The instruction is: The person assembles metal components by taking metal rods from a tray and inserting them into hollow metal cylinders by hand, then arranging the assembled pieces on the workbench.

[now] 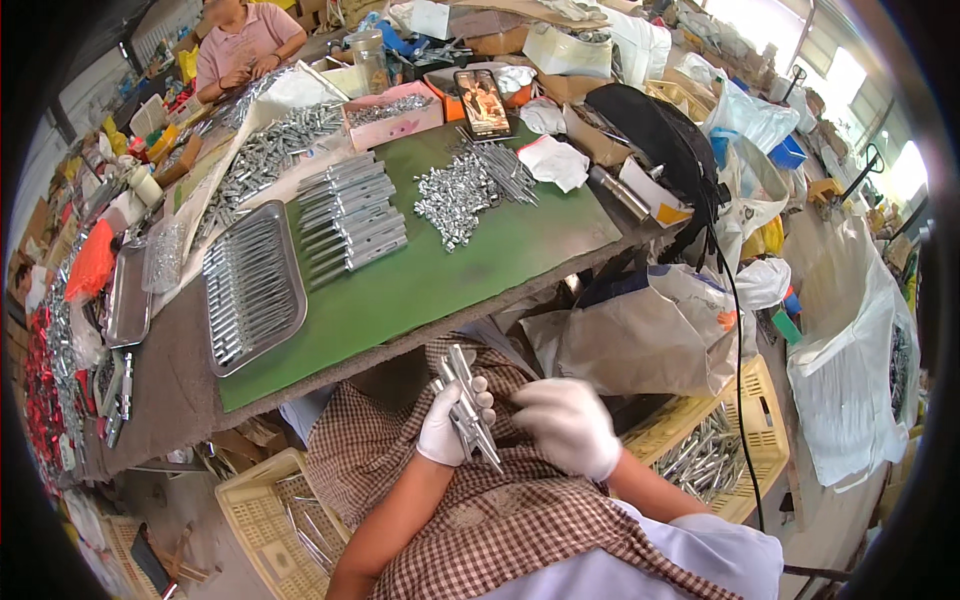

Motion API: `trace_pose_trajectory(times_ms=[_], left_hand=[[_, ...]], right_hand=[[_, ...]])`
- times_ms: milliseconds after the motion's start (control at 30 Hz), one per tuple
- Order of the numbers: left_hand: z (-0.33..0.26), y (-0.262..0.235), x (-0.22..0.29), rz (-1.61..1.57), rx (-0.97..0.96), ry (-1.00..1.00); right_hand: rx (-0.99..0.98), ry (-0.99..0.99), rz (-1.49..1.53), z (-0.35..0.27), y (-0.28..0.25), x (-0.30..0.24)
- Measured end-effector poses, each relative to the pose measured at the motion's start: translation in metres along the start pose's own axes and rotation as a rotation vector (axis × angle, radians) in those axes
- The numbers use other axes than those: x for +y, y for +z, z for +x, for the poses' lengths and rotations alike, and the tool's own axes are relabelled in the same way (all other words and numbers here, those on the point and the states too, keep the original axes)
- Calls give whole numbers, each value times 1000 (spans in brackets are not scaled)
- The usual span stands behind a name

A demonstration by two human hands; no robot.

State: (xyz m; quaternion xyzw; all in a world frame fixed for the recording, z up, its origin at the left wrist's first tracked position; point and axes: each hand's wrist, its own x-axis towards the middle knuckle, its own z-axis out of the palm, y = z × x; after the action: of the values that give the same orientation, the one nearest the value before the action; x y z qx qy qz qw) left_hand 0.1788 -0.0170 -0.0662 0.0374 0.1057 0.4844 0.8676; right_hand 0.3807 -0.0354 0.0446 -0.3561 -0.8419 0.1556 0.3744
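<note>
Green matting [475, 275] covers much of the bench [165, 405] in front of us, and its near edge runs at a slant just beyond our lap. Our brown checked apron [500, 525] spreads over our knees. To our right we have a yellow crate [770, 405] heaped with metal pieces; to our left a second yellow crate [245, 515] has a few thin rods inside.

We keep both bare forearms out over the lap: the left one rises steeply from the lower edge, the right one slants in from the lower right toward the middle. On the bench we see a metal tray [299, 300] lined with a row of rods, and just beside it a stack of tubes [350, 222].

Our right hand [568, 428], in a white glove, hangs a little apart from the left, palm side turned inward. It is blurred, so we cannot tell whether its fingers pinch anything. Our left hand [440, 432], also gloved, is upright, with thumb and fingers curled closely around a few metal rods [466, 403]. They lean together above the apron, poking out past the fingers at top and bottom. Smallest of all, shiny fittings [452, 205] lie piled on the matting.
</note>
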Motion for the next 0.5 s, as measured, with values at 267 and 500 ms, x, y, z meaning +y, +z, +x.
trace_pose_trajectory(times_ms=[267, 500], left_hand=[[-2, 26, -14, 315, -133, -229], [8, 43, -21, 540, -273, -456]], right_hand=[[1018, 1264, -573, -240, -106, 115], [252, 1690, -657, -408, -9, 165]])
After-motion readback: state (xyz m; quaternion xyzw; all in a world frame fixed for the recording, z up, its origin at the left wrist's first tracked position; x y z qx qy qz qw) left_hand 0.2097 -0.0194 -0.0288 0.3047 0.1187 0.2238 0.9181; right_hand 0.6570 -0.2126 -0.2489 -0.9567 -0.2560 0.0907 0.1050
